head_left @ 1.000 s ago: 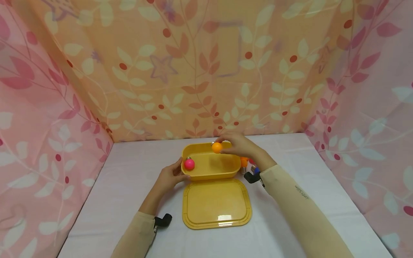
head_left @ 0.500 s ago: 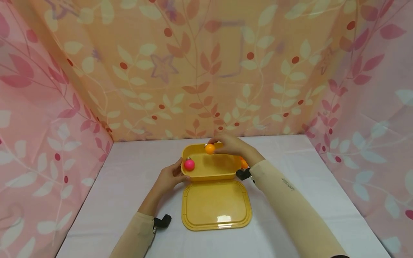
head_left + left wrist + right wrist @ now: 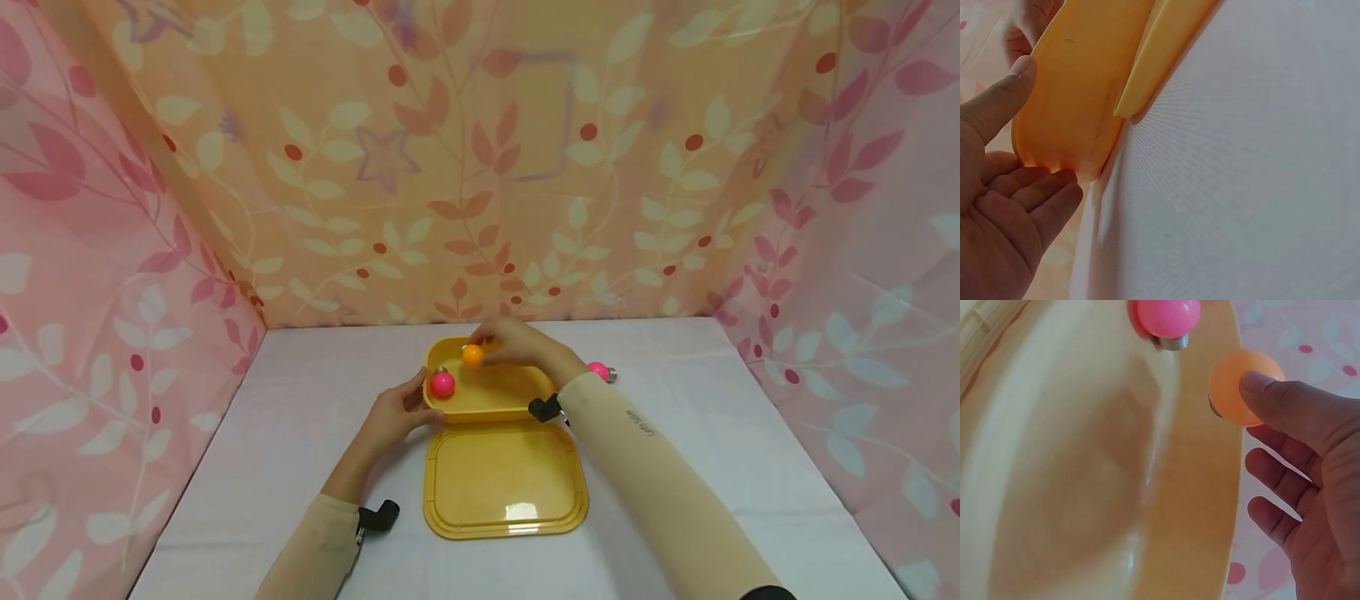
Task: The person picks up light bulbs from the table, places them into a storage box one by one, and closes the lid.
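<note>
In the head view, my right hand (image 3: 513,343) pinches an orange light bulb (image 3: 472,357) over the left half of a yellow plastic box (image 3: 491,414). In the right wrist view, the thumb lies across the orange bulb (image 3: 1229,384), and its metal base points into the box. Inside the box at its left end rests a pink light bulb (image 3: 442,385) with a silver screw base. My left hand (image 3: 393,412) holds the box's left end. The left wrist view shows the thumb at the box's (image 3: 1079,81) rim and the fingers against its end wall.
A yellow lid (image 3: 504,479) lies flat in front of the box on the white tablecloth (image 3: 300,433). Right of the box, another pink bulb (image 3: 597,370) shows past my right forearm, which covers part of that area. Patterned cloth (image 3: 450,167) walls enclose the table's back and sides.
My right hand has carried the orange bulb left and slightly lower over the box. The forearm now covers the orange bulbs beside the box and uncovers a pink one. The left hand stays put.
</note>
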